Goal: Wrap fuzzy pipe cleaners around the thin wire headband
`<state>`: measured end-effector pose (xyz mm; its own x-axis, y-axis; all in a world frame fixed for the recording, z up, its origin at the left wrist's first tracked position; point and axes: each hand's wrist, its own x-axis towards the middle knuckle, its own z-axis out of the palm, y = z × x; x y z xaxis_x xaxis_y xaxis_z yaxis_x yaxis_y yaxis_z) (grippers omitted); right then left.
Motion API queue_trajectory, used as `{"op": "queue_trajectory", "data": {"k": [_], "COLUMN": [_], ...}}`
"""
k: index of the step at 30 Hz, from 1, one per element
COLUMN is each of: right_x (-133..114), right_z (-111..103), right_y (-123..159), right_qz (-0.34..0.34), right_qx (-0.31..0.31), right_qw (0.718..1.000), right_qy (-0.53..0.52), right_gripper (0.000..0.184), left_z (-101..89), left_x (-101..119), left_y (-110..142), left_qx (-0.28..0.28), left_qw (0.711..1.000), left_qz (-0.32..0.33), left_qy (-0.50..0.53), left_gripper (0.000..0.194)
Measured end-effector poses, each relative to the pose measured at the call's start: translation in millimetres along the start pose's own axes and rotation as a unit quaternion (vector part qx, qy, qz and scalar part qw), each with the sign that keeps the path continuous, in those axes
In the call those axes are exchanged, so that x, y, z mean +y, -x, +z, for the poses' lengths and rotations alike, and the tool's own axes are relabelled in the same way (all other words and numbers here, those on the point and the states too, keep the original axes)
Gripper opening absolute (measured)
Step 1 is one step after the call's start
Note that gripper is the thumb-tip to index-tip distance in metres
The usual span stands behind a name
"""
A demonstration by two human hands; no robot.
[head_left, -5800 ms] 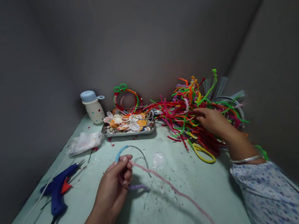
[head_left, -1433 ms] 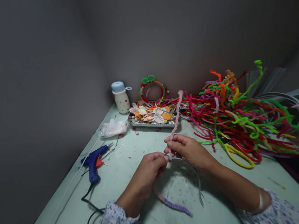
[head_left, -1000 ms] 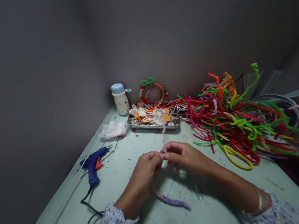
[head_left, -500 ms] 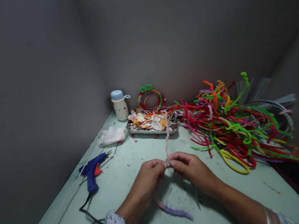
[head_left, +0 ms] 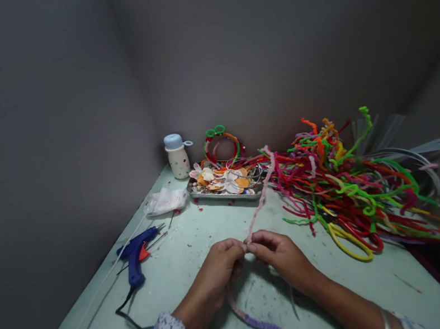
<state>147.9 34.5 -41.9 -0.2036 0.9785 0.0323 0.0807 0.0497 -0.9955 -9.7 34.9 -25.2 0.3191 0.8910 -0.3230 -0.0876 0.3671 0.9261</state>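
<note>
The left hand [head_left: 224, 264] is pinching a headband [head_left: 254, 322] near the crown of its arch, thumb and forefinger closed upon it, while the right hand [head_left: 282, 258] is pressing its fingertips, just beside, on a pale-pink pipe cleaner [head_left: 265, 191]. The headband is hanging between the hands, over the tabletop [head_left: 196, 225]. Its pink-and-purple arm is appearing fully wrapped; the slender bare end [head_left: 293, 304] at right is apparently awaiting cover. Both ends are pointing toward the person, the wrapped one curving rightward. The pipe cleaner's long axis is running away from the fingertips, leaning right past the metal tray [head_left: 225, 193]. Farther out, a blue glue gun [head_left: 135, 264] is lying left, and yellow-handled scissors [head_left: 341, 247] are resting right, by heaped pipe cleaners [head_left: 333, 178].
</note>
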Motion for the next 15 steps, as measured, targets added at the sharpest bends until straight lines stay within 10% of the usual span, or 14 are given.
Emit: {"op": "queue_trajectory", "data": {"k": [15], "right_x": [4.2], "right_z": [-3.4], "right_y": [0.5], "right_qz": [0.008], "right_qx": [0.022], "right_qw": [0.999], "right_qy": [0.031], "right_gripper": [0.024], "left_z": [2.8], "left_x": [2.0], "left_y": [2.6], "left_qx": [0.007], "left_qw": [1.000], "left_qz": [0.002], "left_qy": [-0.024], "left_gripper": [0.009]}}
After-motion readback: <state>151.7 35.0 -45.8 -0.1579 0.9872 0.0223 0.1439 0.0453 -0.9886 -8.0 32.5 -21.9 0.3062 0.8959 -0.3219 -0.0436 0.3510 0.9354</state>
